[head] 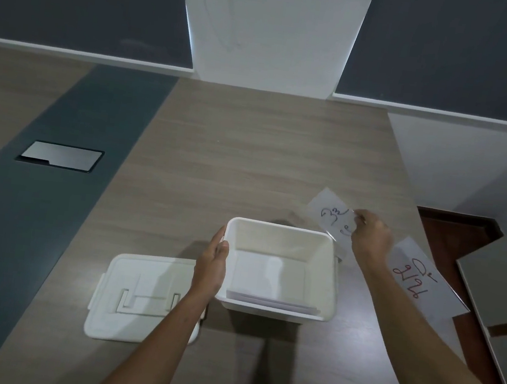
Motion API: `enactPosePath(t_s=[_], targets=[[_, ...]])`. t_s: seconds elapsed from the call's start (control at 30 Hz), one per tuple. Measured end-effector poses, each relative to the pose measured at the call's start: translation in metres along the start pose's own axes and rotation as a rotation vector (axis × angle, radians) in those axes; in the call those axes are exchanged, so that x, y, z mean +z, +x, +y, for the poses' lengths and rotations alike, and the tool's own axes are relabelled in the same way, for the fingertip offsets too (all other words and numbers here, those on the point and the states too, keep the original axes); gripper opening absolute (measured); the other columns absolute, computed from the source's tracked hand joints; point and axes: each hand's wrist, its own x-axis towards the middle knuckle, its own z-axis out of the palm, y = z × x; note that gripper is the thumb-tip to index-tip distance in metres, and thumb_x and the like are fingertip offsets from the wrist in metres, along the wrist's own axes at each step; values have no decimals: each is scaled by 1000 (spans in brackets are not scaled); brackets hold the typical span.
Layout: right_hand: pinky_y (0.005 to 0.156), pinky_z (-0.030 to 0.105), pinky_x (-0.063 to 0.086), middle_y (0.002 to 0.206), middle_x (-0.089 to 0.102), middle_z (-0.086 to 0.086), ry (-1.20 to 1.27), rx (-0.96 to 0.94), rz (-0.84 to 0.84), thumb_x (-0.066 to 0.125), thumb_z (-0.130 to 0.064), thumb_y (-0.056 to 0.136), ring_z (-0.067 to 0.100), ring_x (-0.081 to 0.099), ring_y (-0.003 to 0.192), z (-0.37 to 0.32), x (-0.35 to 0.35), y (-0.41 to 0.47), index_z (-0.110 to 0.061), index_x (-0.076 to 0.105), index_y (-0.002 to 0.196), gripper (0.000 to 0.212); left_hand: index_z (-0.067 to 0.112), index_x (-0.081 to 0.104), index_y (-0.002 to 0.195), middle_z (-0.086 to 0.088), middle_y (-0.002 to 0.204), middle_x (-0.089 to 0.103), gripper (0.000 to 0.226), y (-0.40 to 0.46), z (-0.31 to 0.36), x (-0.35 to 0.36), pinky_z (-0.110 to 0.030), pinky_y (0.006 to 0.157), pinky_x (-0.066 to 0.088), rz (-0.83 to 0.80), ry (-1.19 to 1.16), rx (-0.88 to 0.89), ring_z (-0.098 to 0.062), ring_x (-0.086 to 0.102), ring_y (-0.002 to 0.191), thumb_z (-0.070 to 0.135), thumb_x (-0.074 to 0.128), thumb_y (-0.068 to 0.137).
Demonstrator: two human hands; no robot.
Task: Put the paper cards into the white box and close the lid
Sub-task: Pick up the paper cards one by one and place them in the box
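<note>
While your left hand (213, 265) lies flat against the left wall of the white box (329, 276), fingers together and thumb near the rim, your right hand (371, 236) pinches a paper card (329, 215) by its right edge, just beyond the box's far right corner.

Card in hand: thin sheet, dark handwriting on top. Judged light and floppy; a one-edge pinch lets the free end droop or catch air. It looks slightly blurred, so the exact tilt is hard to tell. Taking it nearer the middle of a long edge should keep it flatter.

Long axis runs from far-left to near-right, diagonal to the box walls. You would likely need to turn it square with the opening before lowering.

Second card (420, 282): flat on the table (249, 159), red writing, right of the box and partly under your right forearm. Long axis also diagonal, near end reaching toward the table's right edge. Slick on the wood, probably; slide it to the edge or lift a corner.

Box interior: some paper already lies against the near wall. Count unclear.

Lid (143, 299): flat on the table, left of the box, partly under your left forearm. Not yet fitted.
</note>
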Motion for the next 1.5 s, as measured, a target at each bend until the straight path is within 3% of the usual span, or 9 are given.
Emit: enactPosePath(t_s=[0.2,0.37,0.5,0.6,0.8,1.0,1.1,1.5], targets=[[70,28,45,104,72,10,199,-201,139,54,-7,94,28,67,88,-55,-36,-22,-8,68,110,22,39,43,141,20,126,50,42,0,2,0,-23,97,31,4,-4,-14,-2,45,115,31,39,100],[73,10,40,103,72,6,310,-306,109,58,-5,92,11,61,87,-80,-52,-67,-9,70,109,21,38,46,139,19,125,54,41,-2,4,1,-22,95,33,18,-24,-13,-4,49,115,30,40,100],[78,25,51,96,73,6,323,-469,152,59,-4,91,15,66,85,-80,-57,-96,-9,71,105,18,41,45,139,16,120,57,40,-2,4,1,-24,90,35,9,-4,3,-9,53,108,31,38,101],[76,36,57,97,74,6,302,-523,116,54,-13,93,22,69,86,-74,-54,-111,-9,71,105,21,39,42,142,18,122,50,43,0,3,0,-25,93,31,-6,27,20,-6,45,113,28,38,100],[75,39,57,98,76,-1,216,-497,-53,67,-1,86,20,70,86,-62,-37,-129,-15,74,101,22,39,43,141,17,129,49,42,2,-2,0,-26,102,32,0,-8,7,-4,43,119,29,39,101],[77,27,51,103,75,-1,62,-445,-413,62,-5,88,20,69,91,-58,-16,-137,-18,74,105,24,42,44,140,19,131,49,42,4,-4,0,-27,106,31,0,-10,-5,-2,43,120,31,40,100],[81,27,53,107,74,-3,47,-401,-596,58,-11,92,17,66,94,-55,-9,-138,-21,74,107,24,41,44,140,19,127,48,42,3,-3,1,-24,102,30,-1,-18,-2,-1,43,117,30,40,100],[81,21,49,99,68,-15,170,-318,-876,56,-23,94,7,63,88,-49,-7,-142,-25,72,104,20,39,44,141,21,128,48,41,2,-1,1,-23,100,31,-2,-20,2,-1,43,119,30,38,101]])
